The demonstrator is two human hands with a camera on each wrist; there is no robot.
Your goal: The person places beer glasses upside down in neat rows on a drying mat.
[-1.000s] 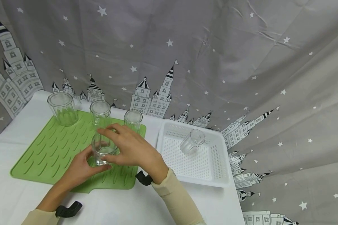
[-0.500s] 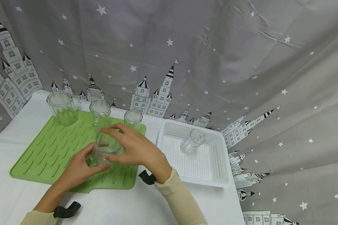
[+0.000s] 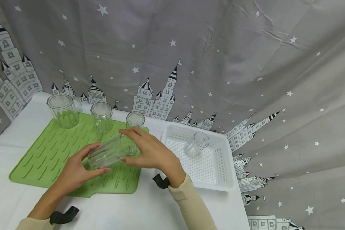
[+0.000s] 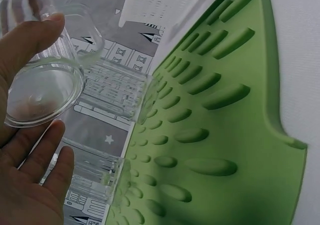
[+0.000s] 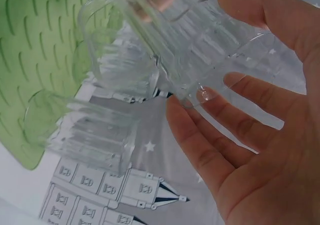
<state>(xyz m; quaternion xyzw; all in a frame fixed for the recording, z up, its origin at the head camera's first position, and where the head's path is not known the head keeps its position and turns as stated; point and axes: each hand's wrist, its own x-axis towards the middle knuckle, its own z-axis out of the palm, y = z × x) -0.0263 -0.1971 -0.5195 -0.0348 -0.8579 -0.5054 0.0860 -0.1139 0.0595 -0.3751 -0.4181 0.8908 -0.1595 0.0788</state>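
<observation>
A clear glass mug (image 3: 110, 152) lies tilted nearly on its side between both hands, above the green mat (image 3: 50, 153). My left hand (image 3: 76, 171) holds it around the base end, thumb on one side and fingers on the other. At the rim end, my right hand (image 3: 150, 150) grips it with thumb and fingertips. The left wrist view shows the mug's round base (image 4: 42, 95) facing the camera and a handle (image 4: 90, 35) at its side. In the right wrist view, fingertips touch the rim beside the thumb.
Along the mat's back edge stand a wide glass mug (image 3: 64, 111), a middle-sized one (image 3: 102, 116) and a smaller glass (image 3: 135, 120). To the right, a white perforated basket (image 3: 199, 185) holds one glass mug (image 3: 196, 144), leaning. A grey patterned curtain (image 3: 218, 64) hangs behind the table.
The mug has gone from roughly upright to nearly horizontal, its rim swinging right. My right hand has moved right with the rim; my left hand has shifted slightly left.
</observation>
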